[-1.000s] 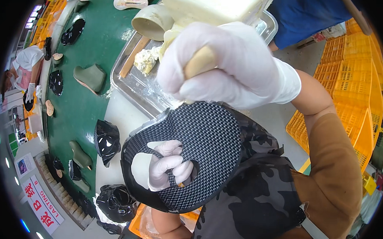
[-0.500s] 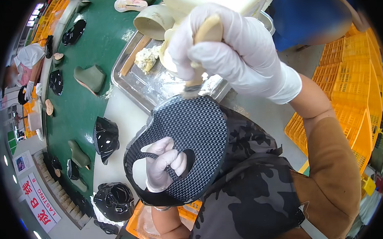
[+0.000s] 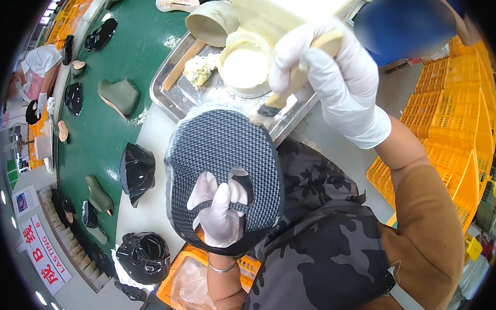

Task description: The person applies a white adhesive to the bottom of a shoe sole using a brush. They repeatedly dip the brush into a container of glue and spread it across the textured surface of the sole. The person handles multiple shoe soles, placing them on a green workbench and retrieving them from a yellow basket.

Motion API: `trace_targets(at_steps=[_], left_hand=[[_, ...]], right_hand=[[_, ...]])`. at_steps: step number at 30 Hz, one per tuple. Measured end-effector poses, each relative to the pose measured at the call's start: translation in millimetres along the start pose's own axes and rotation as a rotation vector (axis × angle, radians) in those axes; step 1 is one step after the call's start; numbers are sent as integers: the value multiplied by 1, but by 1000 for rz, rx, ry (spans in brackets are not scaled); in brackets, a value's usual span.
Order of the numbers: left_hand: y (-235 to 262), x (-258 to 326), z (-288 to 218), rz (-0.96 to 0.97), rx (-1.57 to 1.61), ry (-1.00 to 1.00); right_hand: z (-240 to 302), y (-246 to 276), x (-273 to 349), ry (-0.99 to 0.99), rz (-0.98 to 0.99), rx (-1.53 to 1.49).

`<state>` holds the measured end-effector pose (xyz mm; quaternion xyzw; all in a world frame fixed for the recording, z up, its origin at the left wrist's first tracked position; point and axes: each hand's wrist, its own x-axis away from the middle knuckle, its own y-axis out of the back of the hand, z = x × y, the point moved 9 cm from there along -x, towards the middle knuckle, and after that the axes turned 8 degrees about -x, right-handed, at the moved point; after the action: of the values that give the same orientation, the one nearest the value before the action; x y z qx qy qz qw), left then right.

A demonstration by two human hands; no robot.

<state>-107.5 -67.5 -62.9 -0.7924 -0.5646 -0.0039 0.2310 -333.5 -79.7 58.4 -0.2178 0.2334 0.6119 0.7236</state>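
My left hand point(image 3: 222, 224), gloved in white, holds a black-and-grey woven shoe upper point(image 3: 220, 139) with its fingers through the opening and round a strap. In my right hand point(image 3: 344, 83), also gloved, is a flat paintbrush point(image 3: 325, 43), gripped by its wooden handle. Its bristles point down just right of the upper's far edge; whether they touch it is hard to tell. Beyond the upper, a round pot point(image 3: 249, 92) of white paste stands in a metal tray point(image 3: 159, 91). A lump of dried paste point(image 3: 198, 72) and a wooden stick point(image 3: 180, 67) lie beside the pot.
A beige cup point(image 3: 213, 26) lies tipped at the tray's far edge. Black shiny uppers point(image 3: 137, 171) and green shoe lasts point(image 3: 118, 97) sit to the left. Orange crates point(image 3: 449, 115) are stacked right; another crate point(image 3: 178, 267) is below. Co-workers are at far left and upper right.
My right hand and the brush have moved right, off the upper's far edge, uncovering the paste pot. The upper has turned slightly and shifted left in my left hand.
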Motion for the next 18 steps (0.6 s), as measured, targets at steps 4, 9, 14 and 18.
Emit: trace_targets(at_steps=[4, 9, 14, 18], left_hand=[[-5, 1, -6, -10, -87, 25], [-7, -1, -12, -49, -1, -61], [0, -11, -8, -47, -9, -167], [-7, -11, -13, 49, -51, -303]], right_hand=[[4, -7, -14, 95, -67, -51], [-9, -11, -4, 27, -17, -39], [-14, 3, 9, -132, -124, -155], [-5, 8, -7, 12, -271, -155]])
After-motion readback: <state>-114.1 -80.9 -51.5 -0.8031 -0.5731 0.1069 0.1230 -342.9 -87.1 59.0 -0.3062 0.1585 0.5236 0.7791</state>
